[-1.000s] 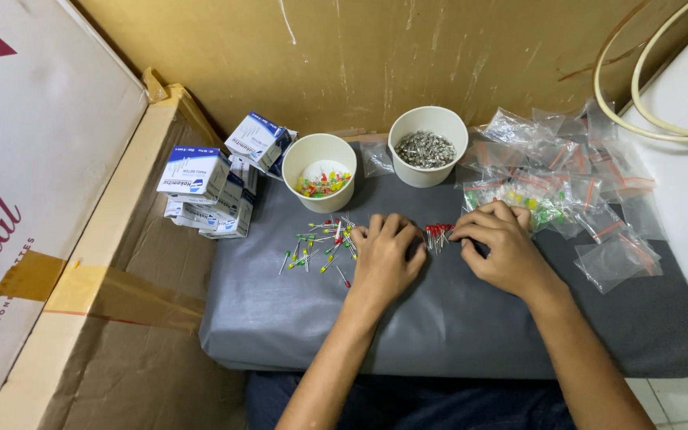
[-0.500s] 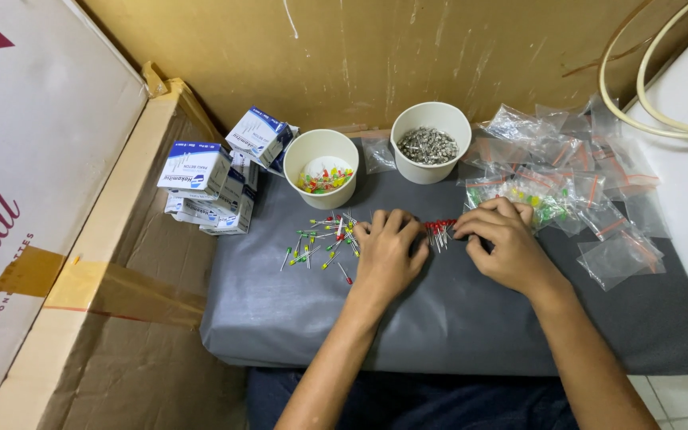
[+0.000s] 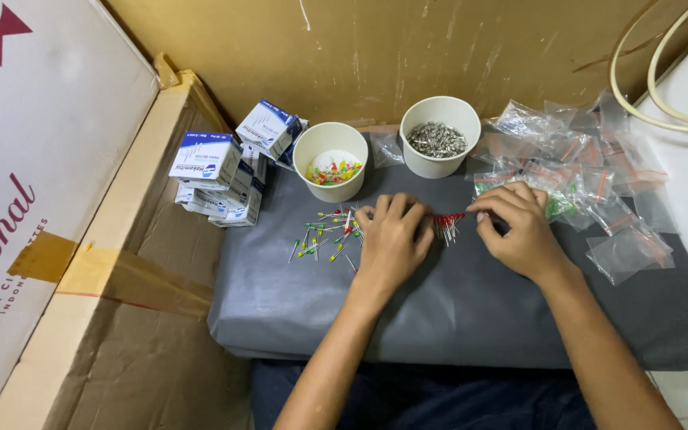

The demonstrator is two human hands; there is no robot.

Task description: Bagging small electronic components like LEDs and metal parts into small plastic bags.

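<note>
My left hand (image 3: 392,237) rests palm down on the dark grey work surface (image 3: 455,310), fingers curled beside a small cluster of red LEDs (image 3: 447,223). My right hand (image 3: 519,227) is just right of that cluster, fingertips pinched at the red LEDs. A scatter of red, green and yellow LEDs (image 3: 324,237) lies to the left of my left hand. Whether either hand grips an LED is not clear.
Behind the hands stand a white cup with coloured LEDs (image 3: 330,161) and a white cup with metal parts (image 3: 439,135). Blue-and-white small boxes (image 3: 220,171) are stacked at the left, clear plastic bags (image 3: 591,175) at the right. Cardboard walls surround the surface.
Both hands stay at the red LEDs with only slight finger movement. The view has shifted a little.
</note>
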